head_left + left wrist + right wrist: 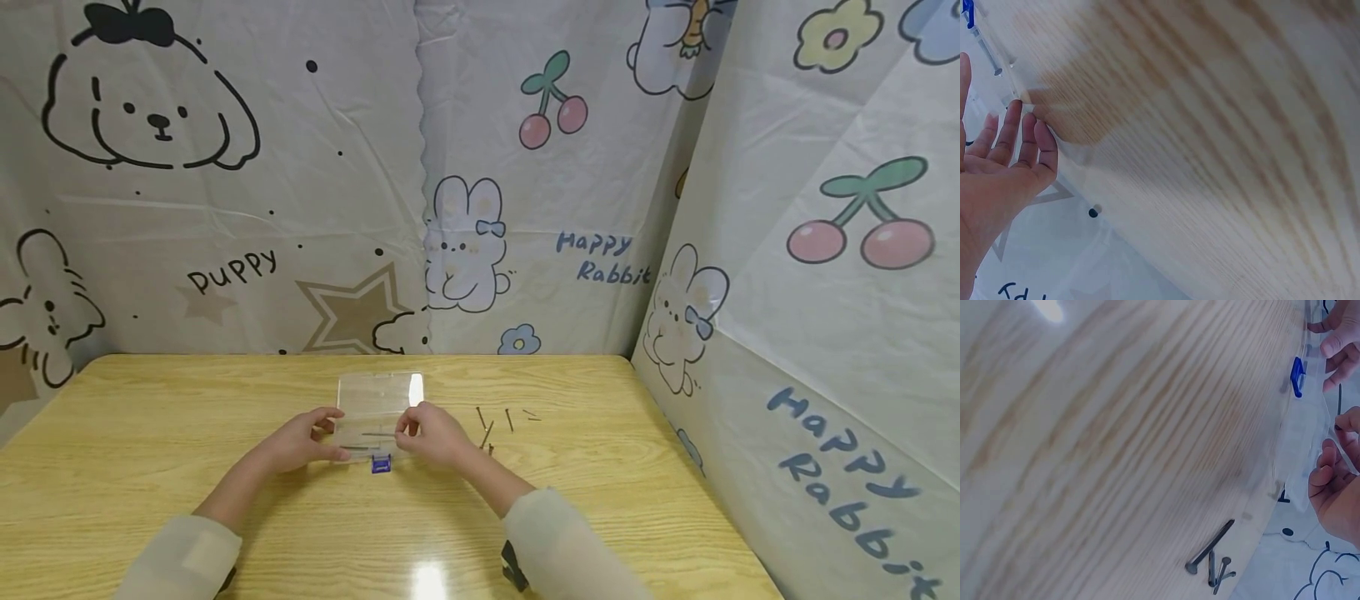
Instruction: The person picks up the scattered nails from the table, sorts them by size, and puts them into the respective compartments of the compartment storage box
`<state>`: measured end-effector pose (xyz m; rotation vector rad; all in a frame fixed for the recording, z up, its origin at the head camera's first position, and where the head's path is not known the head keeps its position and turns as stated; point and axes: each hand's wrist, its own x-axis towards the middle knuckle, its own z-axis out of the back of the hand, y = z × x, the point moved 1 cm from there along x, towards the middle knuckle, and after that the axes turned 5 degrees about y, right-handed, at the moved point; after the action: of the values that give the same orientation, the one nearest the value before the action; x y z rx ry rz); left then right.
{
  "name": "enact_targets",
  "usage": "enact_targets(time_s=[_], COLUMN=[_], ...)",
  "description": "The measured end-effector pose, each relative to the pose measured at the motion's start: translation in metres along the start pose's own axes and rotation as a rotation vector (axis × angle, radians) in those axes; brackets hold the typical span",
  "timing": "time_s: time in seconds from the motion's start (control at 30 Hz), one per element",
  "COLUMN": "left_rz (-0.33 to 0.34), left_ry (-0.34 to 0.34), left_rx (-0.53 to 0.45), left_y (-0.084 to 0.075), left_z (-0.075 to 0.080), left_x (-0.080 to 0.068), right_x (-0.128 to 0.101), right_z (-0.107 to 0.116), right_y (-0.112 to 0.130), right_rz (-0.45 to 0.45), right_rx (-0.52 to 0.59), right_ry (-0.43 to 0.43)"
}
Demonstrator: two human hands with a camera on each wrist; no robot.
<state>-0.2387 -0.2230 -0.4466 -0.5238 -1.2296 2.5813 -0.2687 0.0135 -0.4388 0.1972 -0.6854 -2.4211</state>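
A clear plastic box (378, 393) with its lid raised at the back stands on the table, a blue latch (381, 464) at its front. My left hand (296, 442) holds the box's left end, thumb at the front corner and fingers toward the back. Over the right part of the box, my right hand (435, 433) pinches a thin nail (378, 434) that points left. Another nail (988, 53) lies inside the box along the front, its head near my left hand. Fingers partly hide the box's right side.
Several loose nails lie right of the box, among them a long one (1210, 547) and a short one (1222, 575). The wooden table (225, 392) meets a patterned cloth (360, 208) behind and another cloth on the right.
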Motion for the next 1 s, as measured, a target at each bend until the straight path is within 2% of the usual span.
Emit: enact_targets(time_s=[0.5,1.0], left_rz=[-0.005,-0.009], left_ry=[-0.005,-0.003], left_rx=[0.014,0.012], left_y=[0.000,0.003], left_z=[0.000,0.000], left_x=[0.001,0.003], right_x=[0.009,0.014], right_z=[-0.013,-0.021], right_y=[0.015,0.023], right_rz=[-0.036,-0.056], right_rx=[-0.011,-0.039], right_ry=[0.020,0.004])
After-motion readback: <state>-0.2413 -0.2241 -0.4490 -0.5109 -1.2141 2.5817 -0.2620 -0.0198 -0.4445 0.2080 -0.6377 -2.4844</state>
